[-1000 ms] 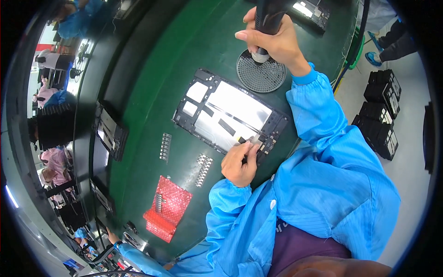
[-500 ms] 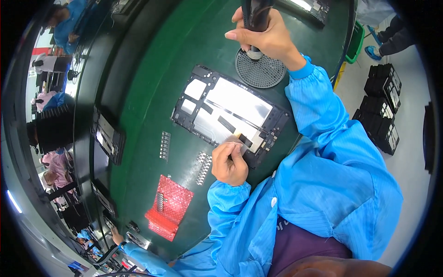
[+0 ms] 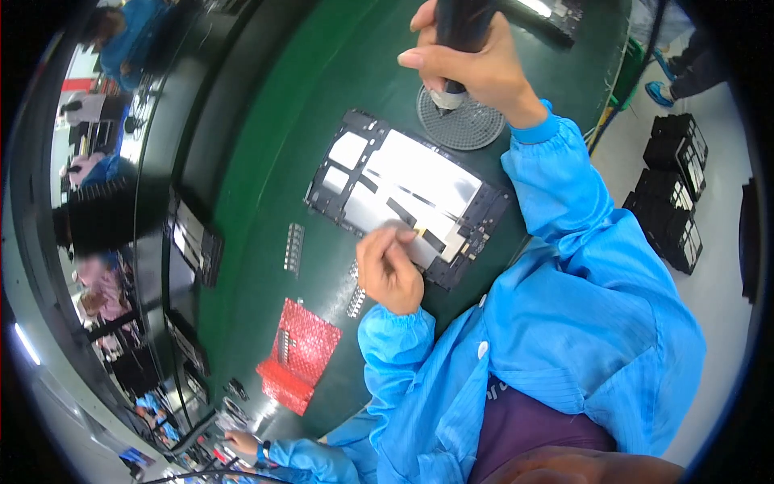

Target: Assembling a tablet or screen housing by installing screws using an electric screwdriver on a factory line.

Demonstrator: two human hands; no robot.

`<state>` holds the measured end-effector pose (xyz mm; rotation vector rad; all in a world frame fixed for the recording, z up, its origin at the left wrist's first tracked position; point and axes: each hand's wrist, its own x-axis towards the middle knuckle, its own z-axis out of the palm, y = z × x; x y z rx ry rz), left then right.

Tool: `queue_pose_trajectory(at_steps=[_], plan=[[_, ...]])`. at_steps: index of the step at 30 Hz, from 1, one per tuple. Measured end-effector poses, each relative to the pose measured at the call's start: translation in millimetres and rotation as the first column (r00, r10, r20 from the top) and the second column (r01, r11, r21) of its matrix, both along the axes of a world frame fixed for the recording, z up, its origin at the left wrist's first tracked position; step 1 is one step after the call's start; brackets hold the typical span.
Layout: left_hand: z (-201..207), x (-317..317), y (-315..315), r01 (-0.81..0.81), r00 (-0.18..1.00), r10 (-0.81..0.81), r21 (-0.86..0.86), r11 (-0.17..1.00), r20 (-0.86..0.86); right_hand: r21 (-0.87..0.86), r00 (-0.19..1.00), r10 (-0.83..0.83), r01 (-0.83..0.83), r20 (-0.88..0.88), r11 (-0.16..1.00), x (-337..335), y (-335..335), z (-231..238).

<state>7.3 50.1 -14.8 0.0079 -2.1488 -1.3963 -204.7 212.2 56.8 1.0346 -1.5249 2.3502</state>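
On the green table [image 3: 262, 169], an opened tablet-like device [image 3: 435, 173] lies in the middle of the frame. The left hand [image 3: 390, 270] is over its lower edge, the fingers bent and blurred; I cannot tell whether they hold something. At upper centre, the right hand [image 3: 488, 73] grasps a black tool [image 3: 465, 24] above a round grey mesh plate [image 3: 472, 127]. Red bubble wrap [image 3: 318, 339] lies at lower left of centre. Dark units [image 3: 665, 214] are stacked on the pale floor [image 3: 721, 242], far right.

Electronics workshop, green workbench [image 3: 250, 181], opened flat device [image 3: 409, 198], stacked panels [image 3: 663, 222], smocked workers [image 3: 127, 48]
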Motion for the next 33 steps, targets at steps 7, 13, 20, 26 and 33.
queue_pose_trajectory(at_steps=[7, 13, 20, 26, 33], plan=[[23.1, -19.5, -9.5, 0.053, 0.973, -0.05, -0.006, 0.999, 0.227, -0.096, 0.831, 0.269, -0.357, -0.486, 0.929, 17.4, -42.2, 2.5], [30.3, -17.2, -5.0, 0.075, 0.96, -0.053, -0.07, 0.995, 0.275, -0.07, 0.767, 0.324, -0.43, -0.554, 0.9, 28.6, -61.5, 1.2], [28.8, -14.7, -5.4, 0.064, 0.97, -0.05, -0.054, 0.997, 0.239, -0.032, 0.733, 0.43, -0.523, -0.527, 0.852, 32.3, -64.0, -2.0], [25.2, -15.3, -7.6, 0.078, 0.974, -0.054, -0.101, 0.992, 0.22, -0.051, 0.748, 0.367, -0.47, -0.554, 0.881, 30.7, -66.8, -6.0], [24.5, -18.2, -10.2, 0.079, 0.976, -0.063, -0.071, 0.994, 0.209, 0.057, 0.873, 0.299, -0.346, 0.384, 0.937, 79.8, -46.5, 28.1]])
